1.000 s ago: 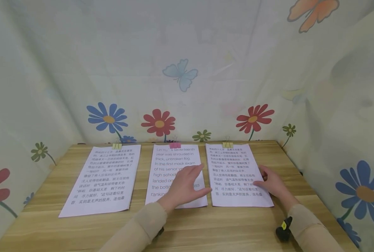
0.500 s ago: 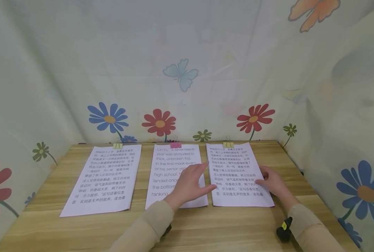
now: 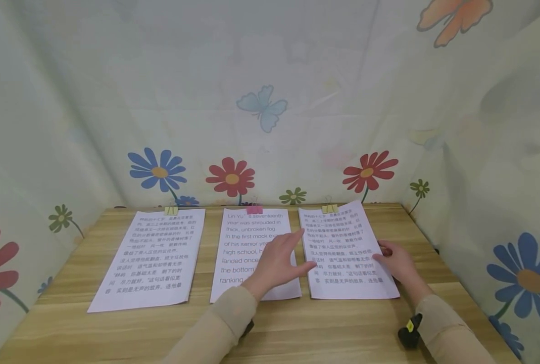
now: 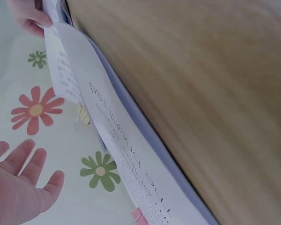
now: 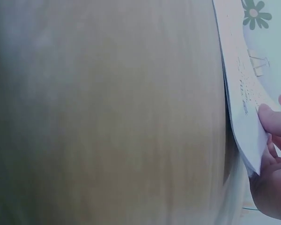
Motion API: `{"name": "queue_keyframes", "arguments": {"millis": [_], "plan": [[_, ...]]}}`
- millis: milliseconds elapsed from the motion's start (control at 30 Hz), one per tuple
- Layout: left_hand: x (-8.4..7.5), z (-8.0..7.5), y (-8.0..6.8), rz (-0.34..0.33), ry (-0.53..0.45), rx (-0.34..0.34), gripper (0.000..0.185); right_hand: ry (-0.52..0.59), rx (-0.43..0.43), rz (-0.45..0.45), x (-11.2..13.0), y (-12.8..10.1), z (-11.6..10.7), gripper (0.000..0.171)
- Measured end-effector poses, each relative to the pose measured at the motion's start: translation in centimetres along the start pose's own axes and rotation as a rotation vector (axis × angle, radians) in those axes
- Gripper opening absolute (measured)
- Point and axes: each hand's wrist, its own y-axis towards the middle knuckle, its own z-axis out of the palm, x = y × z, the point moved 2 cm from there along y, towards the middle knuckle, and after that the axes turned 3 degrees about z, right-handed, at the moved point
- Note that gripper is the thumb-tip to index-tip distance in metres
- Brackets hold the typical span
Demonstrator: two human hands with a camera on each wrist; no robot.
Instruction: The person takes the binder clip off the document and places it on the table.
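Note:
Three clipped paper stacks lie side by side on the wooden table (image 3: 320,328). My right hand (image 3: 394,260) pinches the right edge of the right stack's top sheet (image 3: 342,242), thumb on top, and the sheet lifts a little. A yellow clip (image 3: 329,208) holds that stack at its far end. In the right wrist view the right hand (image 5: 271,154) holds the sheet's edge (image 5: 241,98). My left hand (image 3: 297,254) hovers open over the middle stack (image 3: 247,237), fingers straight, thumb at the right stack's left edge. In the left wrist view the left hand (image 4: 23,187) is spread.
The middle stack has a pink clip (image 3: 254,209). The left stack (image 3: 156,253) has a yellow clip (image 3: 171,210). Flowered cloth (image 3: 260,126) walls the table on the back and both sides. A black device (image 3: 409,331) sits at my right wrist.
My left hand has slid right across the middle stack toward the right stack. The right stack's top sheet has risen slightly at its far right corner in my right hand.

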Motion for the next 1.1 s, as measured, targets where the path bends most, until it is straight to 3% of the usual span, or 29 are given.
{"name": "queue_keyframes", "arguments": {"millis": [233,667,1100], "plan": [[0.2,0.0,0.9,-0.033,-0.018,-0.016,0.086,0.077,-0.071,-0.021,0.1,0.0,-0.1,0.040],[0.9,-0.3,2.4,-0.052,-0.049,-0.067,0.082,0.213,-0.210,-0.037,0.5,-1.1,-0.9,0.032],[0.7,-2.8,4.2,-0.102,-0.141,-0.136,0.086,0.351,-0.275,-0.028,2.5,-2.6,-3.5,0.037]]}}
